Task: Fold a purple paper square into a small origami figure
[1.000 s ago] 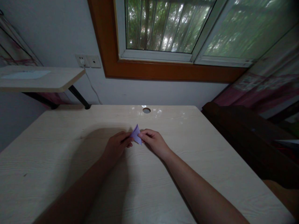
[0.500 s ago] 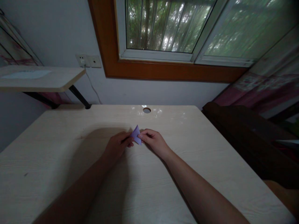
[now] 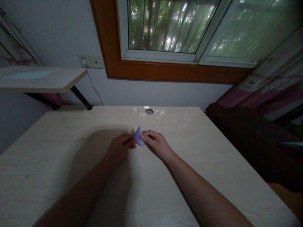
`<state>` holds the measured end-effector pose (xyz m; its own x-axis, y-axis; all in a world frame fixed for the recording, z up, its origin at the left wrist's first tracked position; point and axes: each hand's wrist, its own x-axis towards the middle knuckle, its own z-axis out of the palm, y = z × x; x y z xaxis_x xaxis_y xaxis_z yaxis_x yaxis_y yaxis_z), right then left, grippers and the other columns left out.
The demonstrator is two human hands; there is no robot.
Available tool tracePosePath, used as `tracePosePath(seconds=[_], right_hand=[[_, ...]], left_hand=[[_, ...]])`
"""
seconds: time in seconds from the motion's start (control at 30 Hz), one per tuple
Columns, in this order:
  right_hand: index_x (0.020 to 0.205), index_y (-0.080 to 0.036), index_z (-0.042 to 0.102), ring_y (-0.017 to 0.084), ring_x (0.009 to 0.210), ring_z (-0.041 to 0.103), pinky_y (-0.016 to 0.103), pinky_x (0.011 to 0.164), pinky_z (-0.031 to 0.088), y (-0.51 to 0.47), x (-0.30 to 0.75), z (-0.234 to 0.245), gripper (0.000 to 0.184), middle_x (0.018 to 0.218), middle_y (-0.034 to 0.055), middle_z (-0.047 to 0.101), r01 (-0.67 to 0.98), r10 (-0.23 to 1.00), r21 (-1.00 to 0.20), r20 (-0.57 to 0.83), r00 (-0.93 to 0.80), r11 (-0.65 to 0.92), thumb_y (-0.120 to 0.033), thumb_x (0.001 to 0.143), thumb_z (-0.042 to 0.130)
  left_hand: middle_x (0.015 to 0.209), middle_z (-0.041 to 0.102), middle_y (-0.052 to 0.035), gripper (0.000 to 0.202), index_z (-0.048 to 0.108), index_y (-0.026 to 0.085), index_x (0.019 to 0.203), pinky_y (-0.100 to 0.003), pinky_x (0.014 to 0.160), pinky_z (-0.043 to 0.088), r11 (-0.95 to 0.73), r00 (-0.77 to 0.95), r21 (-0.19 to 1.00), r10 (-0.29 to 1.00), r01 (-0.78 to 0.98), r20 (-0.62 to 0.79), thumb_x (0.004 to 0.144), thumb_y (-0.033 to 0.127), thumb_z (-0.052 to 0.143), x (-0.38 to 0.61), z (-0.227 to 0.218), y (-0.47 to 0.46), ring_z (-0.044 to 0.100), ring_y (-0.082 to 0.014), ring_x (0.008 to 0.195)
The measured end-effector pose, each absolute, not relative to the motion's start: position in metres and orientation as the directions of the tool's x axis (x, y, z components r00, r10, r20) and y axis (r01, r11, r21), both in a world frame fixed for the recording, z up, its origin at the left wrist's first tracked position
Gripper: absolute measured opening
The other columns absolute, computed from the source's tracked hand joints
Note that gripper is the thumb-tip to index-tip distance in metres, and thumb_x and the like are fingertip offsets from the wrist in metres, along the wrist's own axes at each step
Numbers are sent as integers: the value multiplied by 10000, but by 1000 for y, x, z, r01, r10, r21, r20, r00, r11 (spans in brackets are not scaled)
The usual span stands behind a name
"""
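Note:
Between my two hands is a small piece of folded purple paper [image 3: 138, 136], with one pointed corner up and another toward me. My left hand [image 3: 121, 144] pinches its left side between thumb and fingers. On the opposite side, my right hand [image 3: 155, 142] grips the paper's right edge, thumb on top. Both hands are low over the pale wooden desk [image 3: 180, 183], and my fingers cover parts of the paper, so its full shape is hidden.
A round cable hole [image 3: 149, 111] sits near the desk's back edge. A raised shelf [image 3: 63, 77] on black legs stands at the back left, a white sheet [image 3: 28, 75] on it. Dark furniture [image 3: 248, 138] borders the right side. Behind are a wall socket [image 3: 90, 61] and a window.
Almost nothing differs. Both hands keep their pinch on the purple paper in the same spot, and the view has shifted very slightly.

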<state>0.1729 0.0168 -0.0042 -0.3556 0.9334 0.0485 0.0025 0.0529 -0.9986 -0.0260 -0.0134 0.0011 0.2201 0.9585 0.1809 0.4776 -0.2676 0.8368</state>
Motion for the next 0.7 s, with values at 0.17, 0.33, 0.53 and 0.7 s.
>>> tracePosePath(seconds=[0.17, 0.33, 0.53, 0.7], right_hand=[[755, -180, 659, 135, 669, 516, 267, 639, 415, 17, 173, -5, 358, 692, 1, 602, 25, 934, -998, 50, -354, 63, -532, 755, 720], [772, -179, 661, 132, 671, 515, 261, 637, 404, 17, 174, -7, 331, 702, 0, 603, 25, 932, -997, 59, -357, 73, -506, 775, 715], [769, -182, 661, 131, 655, 516, 261, 625, 394, 18, 174, -8, 323, 691, -4, 602, 35, 932, -996, 68, -356, 86, -502, 782, 708], [768, -181, 655, 131, 651, 522, 261, 625, 394, 16, 173, -7, 327, 687, -5, 607, 39, 938, -995, 71, -338, 89, -503, 781, 708]], left_hand=[[762, 680, 3, 216, 706, 214, 964, -236, 690, 487, -251, 214, 840, 963, 480, 166, 916, 350, 544, -25, 4, -15, 637, -138, 680], [763, 685, 3, 226, 700, 211, 977, -234, 695, 487, -260, 214, 838, 961, 481, 175, 923, 354, 534, -25, 2, -15, 640, -134, 678], [744, 690, 7, 224, 708, 207, 930, -237, 706, 479, -267, 215, 815, 960, 514, 179, 920, 357, 542, -26, 1, -13, 642, -136, 688], [742, 701, 8, 223, 716, 218, 953, -237, 686, 488, -242, 201, 843, 966, 480, 163, 904, 367, 558, -25, 0, -14, 647, -136, 670]])
